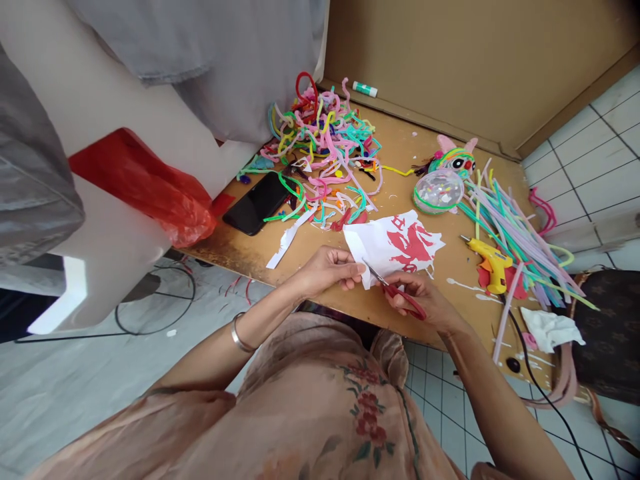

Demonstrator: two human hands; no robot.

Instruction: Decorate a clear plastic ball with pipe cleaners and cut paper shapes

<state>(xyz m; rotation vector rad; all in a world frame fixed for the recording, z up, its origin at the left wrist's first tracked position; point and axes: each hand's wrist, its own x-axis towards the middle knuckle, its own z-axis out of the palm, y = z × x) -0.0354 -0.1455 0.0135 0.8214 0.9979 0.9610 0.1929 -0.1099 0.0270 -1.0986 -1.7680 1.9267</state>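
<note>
Paper sheet [373,240], white with red shapes and a ragged right edge, over the near part of the bench [305,257]; impossible to tell how much of it rests on the wood. Pinched at its near left edge between thumb and fingers of the left hand [333,270], probably to steady the part beside the blades. Red-handled scissors [379,276] in the right hand [423,293], fingers closed around the handles, tips at the paper close to the left thumb, perhaps for a short, controlled snip. Too small to tell how wide the blades stand.

Beyond the sheet, a tangled heap of pipe cleaners [327,143], apparently pushed back to free working room. Left of the paper, a white paper strip [289,243] and a black smartphone [255,203], apart from the blades. To the right, a yellow glue gun [493,261] on its side, handle towards the person, seemingly for an easy grab; beside it, straight pipe cleaners [505,223] loosely bundled, easier to pick singly. Farther back, a glue stick [365,89] against the cardboard [440,73].
</note>
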